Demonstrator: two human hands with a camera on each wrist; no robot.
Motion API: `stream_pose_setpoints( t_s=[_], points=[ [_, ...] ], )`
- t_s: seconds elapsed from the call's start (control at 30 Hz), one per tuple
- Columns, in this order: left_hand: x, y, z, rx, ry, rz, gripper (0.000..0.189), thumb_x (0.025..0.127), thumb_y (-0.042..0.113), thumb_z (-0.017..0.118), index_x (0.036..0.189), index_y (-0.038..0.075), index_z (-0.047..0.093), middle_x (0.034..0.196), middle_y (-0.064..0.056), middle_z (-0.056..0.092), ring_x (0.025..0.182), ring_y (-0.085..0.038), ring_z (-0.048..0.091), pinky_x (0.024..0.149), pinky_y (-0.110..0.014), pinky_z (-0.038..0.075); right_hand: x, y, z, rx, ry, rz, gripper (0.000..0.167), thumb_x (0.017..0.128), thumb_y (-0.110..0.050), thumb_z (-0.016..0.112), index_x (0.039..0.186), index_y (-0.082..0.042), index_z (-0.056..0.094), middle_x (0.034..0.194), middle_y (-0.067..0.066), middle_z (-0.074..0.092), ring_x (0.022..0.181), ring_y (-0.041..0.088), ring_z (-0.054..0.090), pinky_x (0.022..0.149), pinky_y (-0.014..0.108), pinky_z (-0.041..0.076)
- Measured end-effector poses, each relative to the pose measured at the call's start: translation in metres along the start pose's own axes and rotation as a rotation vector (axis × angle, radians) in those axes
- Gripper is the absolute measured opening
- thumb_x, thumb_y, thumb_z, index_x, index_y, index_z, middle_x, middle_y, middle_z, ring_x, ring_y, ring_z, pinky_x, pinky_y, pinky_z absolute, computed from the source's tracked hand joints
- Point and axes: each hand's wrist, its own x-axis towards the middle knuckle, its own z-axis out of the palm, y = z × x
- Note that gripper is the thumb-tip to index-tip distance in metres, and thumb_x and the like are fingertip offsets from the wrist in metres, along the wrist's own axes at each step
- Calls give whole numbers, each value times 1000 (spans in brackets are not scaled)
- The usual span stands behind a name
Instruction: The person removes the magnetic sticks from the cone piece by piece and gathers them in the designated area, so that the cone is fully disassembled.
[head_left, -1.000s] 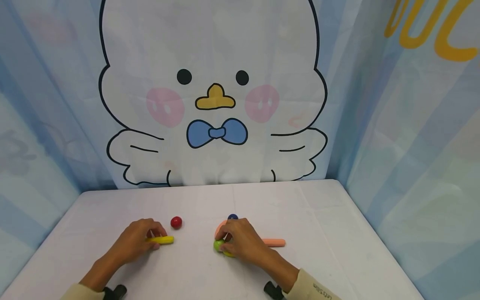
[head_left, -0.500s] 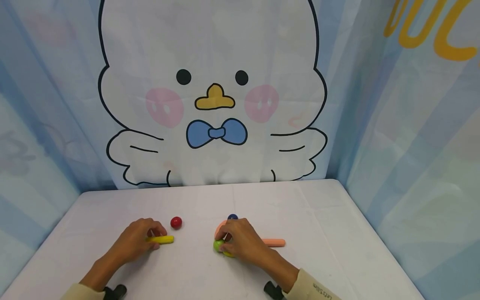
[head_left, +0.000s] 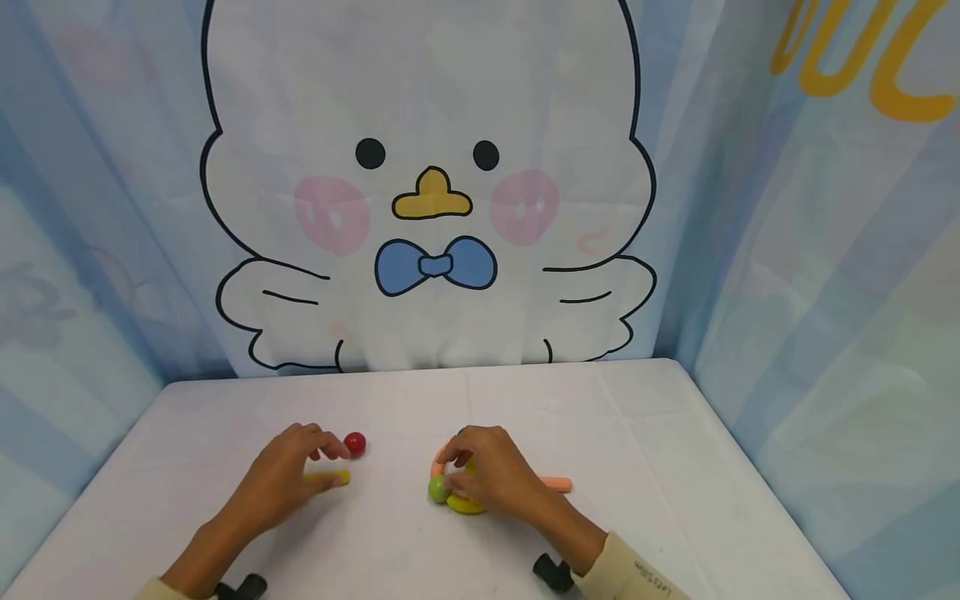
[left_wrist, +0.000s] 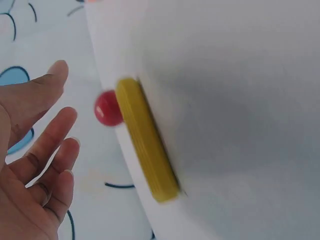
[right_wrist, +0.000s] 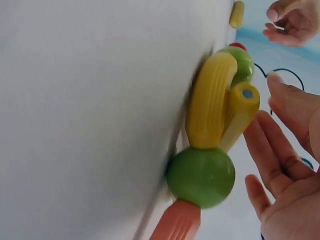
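While left grip (head_left: 281, 471) and right grip (head_left: 493, 471) gape, red ball (head_left: 356, 443) sits beyond yellow rod (left_wrist: 147, 140).

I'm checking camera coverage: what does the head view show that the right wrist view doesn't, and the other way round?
Only head: the printed beak and the right sleeve.

Only right wrist: the larger-looking green ball beside the orange stick, and a yellow stick's bluish end.

Both: the left hand, right hand, lone yellow stick, curved yellow stick, another green ball and that orange stick.
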Motion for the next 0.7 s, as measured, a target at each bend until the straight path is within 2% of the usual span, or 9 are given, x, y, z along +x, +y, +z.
stream_pose_setpoints(
  t_s=[0.2, 0.33, 0.5, 0.7],
  points=[
    [2, 31, 11, -108, 19, 3, 22, 82, 19, 93, 100, 22, 79, 95, 5, 72, 94, -18, 61, 86, -41, 58, 1, 3, -15, 66, 53, 90, 20, 92, -15, 84, 112, -16, 79, 109, 1, 76, 105, 22, 71, 96, 44, 60],
    [4, 51, 26, -153, 36, 24, 24, 81, 20, 94, 99, 25, 78, 95, 8, 73, 94, -17, 61, 86, -39, 57, 3, 7, -23, 59, 124, 131, 22, 93, -16, 83, 115, -16, 79, 112, 4, 76, 109, 23, 70, 102, 52, 57],
    [8, 69, 44, -244, 6, 77, 25, 81, 22, 94, 100, 26, 77, 98, 9, 74, 96, -17, 62, 87, -40, 58, 9, 16, -27, 40, 175, 174, 23, 93, -17, 83, 115, -17, 79, 115, 5, 77, 110, 23, 69, 102, 52, 57],
    [15, 84, 64, -301, -32, 147, 26, 82, 24, 94, 101, 26, 76, 101, 9, 73, 99, -16, 60, 89, -37, 57, 16, 27, -24, 33, 119, 206, 21, 96, -17, 80, 116, -17, 80, 115, 1, 77, 110, 21, 71, 101, 47, 59]
  ],
)
